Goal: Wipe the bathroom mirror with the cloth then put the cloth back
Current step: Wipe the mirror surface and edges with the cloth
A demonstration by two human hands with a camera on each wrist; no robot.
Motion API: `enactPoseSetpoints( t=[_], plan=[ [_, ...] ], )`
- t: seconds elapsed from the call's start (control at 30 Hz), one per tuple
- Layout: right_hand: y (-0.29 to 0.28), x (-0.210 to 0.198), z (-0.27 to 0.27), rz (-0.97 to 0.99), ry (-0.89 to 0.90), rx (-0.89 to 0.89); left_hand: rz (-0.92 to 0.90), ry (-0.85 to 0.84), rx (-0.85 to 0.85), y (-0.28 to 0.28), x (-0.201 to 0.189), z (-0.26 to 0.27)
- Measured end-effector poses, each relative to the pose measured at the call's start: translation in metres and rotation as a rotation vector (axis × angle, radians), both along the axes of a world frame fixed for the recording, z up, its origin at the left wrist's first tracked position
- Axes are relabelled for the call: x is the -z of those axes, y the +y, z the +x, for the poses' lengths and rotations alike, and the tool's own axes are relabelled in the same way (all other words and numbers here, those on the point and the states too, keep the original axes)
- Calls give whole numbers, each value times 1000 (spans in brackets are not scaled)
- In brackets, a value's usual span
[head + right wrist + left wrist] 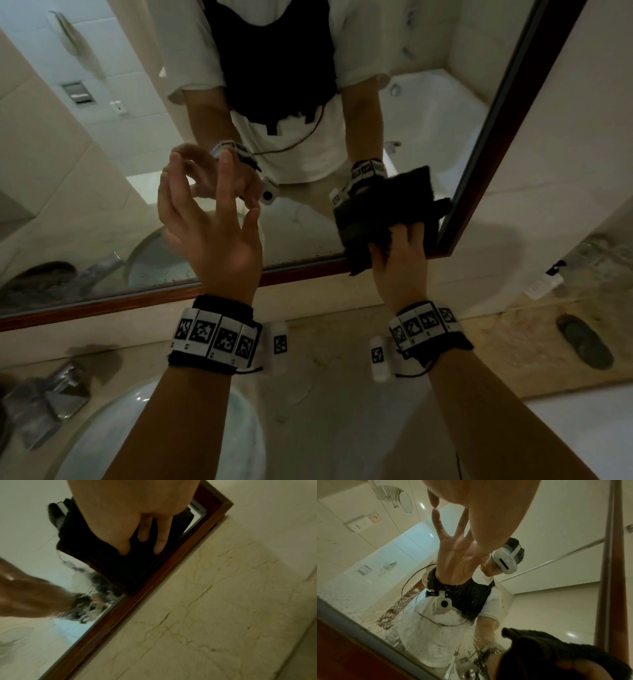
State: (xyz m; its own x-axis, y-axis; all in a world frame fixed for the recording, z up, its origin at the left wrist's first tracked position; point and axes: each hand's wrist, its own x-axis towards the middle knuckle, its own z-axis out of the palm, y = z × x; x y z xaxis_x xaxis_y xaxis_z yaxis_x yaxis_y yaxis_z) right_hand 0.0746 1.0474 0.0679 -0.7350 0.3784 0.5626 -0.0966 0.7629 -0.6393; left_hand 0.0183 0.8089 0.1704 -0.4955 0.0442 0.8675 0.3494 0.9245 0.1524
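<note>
The bathroom mirror (102, 164) has a dark reddish wooden frame (308, 270) and fills the upper part of the head view. My right hand (400, 260) presses a black cloth (363, 222) flat against the glass in the mirror's lower right corner. In the right wrist view my straight fingers (159, 539) lie on the cloth (120, 566), right beside the frame (137, 601). My left hand (205, 219) is raised with its fingers spread, and its fingertips (435, 503) touch the glass. It holds nothing. The cloth (556, 655) shows at the lower right of the left wrist view.
Water droplets speckle the glass along its lower edge (164, 277). Below the mirror runs a marble counter (342, 394) with a white basin (102, 445) and a chrome tap (44, 401) at the left. A dark oval dish (582, 342) lies at the right. A tiled wall (565, 137) borders the mirror's right side.
</note>
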Motion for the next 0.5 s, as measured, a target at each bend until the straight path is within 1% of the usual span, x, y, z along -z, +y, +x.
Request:
enactPoseSetpoints(
  t=[0.17,0.27,0.4,0.5],
  plan=[
    [32,-3,7,-16,34,81,6,-2,-5,2,0,2],
    [36,-7,9,-21,59,87,8,-5,-2,1,0,2],
    [37,-10,8,-53,40,70,1,9,-7,1,1,0],
    [40,-22,5,-74,43,71,-6,10,-3,0,0,0]
  ],
)
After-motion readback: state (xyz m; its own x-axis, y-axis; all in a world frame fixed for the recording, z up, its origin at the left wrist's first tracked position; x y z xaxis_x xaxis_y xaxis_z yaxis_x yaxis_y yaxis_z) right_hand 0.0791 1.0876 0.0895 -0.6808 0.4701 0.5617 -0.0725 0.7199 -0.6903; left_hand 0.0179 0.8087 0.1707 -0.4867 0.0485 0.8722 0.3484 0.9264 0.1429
